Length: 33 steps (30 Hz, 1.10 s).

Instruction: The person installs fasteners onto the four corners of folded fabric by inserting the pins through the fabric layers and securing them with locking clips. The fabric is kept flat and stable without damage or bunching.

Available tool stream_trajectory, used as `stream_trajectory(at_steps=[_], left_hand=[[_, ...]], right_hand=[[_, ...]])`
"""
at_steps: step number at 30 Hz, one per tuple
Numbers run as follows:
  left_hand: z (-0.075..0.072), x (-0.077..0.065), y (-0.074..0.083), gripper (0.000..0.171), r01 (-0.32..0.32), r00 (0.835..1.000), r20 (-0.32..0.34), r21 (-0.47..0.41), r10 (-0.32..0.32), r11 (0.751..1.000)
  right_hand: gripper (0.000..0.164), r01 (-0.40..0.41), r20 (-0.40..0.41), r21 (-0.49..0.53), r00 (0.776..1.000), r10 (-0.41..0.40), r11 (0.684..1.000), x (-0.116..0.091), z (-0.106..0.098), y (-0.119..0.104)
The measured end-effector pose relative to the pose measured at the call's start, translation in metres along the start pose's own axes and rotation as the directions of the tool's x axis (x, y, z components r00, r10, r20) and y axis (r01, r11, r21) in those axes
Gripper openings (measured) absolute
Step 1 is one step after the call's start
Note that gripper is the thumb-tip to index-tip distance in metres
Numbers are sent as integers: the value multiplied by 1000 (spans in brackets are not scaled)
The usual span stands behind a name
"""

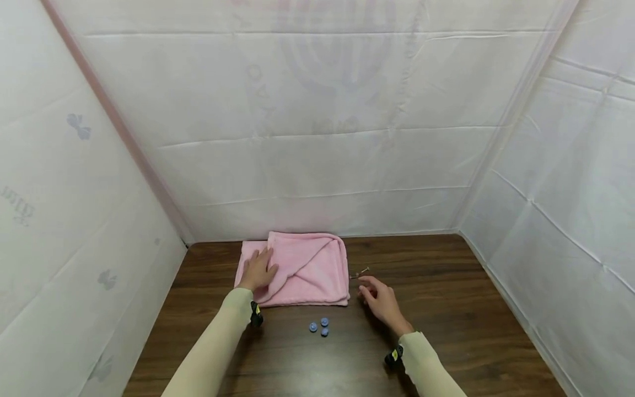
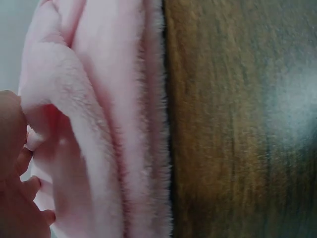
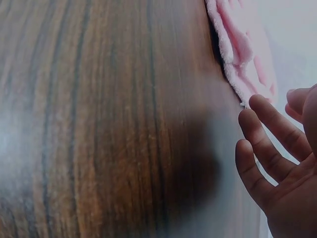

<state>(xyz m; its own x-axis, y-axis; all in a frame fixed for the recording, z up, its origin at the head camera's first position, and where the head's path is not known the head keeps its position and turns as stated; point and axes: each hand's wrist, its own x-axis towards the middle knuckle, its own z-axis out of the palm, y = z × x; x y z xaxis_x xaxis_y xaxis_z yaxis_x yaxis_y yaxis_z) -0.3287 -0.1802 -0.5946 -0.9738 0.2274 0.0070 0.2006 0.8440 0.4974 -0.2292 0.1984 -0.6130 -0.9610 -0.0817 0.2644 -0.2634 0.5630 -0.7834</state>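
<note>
A folded pink fleece cloth (image 1: 317,275) lies on the table, its upper layer turned over in a slanting fold. On its left part rests my left hand (image 1: 258,271), fingers spread. The left wrist view shows those fingers (image 2: 30,187) at a raised fold of the cloth (image 2: 84,99). Just right of the cloth, my right hand (image 1: 379,300) hovers with loosely bent fingers and nothing in its grasp. Small slim metal pieces (image 1: 364,270), like screws, lie right by its fingertips. In the right wrist view the fingers (image 3: 257,129) are apart, near the cloth's corner (image 3: 240,84).
Several small blue round pieces, one of them a blue knob-like disc (image 1: 324,321), sit in front of the cloth on the dark wooden table (image 1: 446,309). White sheeting forms a back wall (image 1: 317,165) and side walls (image 1: 560,220) around the table.
</note>
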Motion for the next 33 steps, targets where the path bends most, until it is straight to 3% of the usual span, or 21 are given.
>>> stream_trajectory(at_steps=[6, 10, 15, 19, 26, 29, 33], left_hand=[[1, -5, -2, 63, 22, 1000, 2, 1, -22, 1000], [0, -10, -1, 62, -6, 998, -57, -22, 5, 1000], [-1, -22, 5, 60, -60, 987, -152, -81, 47, 995], [0, -38, 9, 56, -112, 967, -239, -102, 85, 988], [2, -71, 5, 50, -145, 943, -315, -106, 105, 984], [4, -83, 5, 48, -175, 921, -369, -103, 126, 979], [10, -97, 2, 44, -237, 875, -450, -81, 177, 968]], right_hand=[[24, 47, -5, -9, 999, -47, 999, 2, 0, 6], [25, 82, -26, -66, 996, -84, 994, 9, -2, 9], [28, 102, -21, -229, 994, -109, 968, 22, -10, 16], [31, 68, 14, -311, 998, -67, 948, 31, -16, 20], [37, 8, 96, -416, 995, 35, 909, 48, -20, 25], [37, 19, 129, -432, 991, 40, 902, 53, -21, 26], [35, 29, 156, -447, 987, 46, 894, 58, -20, 28]])
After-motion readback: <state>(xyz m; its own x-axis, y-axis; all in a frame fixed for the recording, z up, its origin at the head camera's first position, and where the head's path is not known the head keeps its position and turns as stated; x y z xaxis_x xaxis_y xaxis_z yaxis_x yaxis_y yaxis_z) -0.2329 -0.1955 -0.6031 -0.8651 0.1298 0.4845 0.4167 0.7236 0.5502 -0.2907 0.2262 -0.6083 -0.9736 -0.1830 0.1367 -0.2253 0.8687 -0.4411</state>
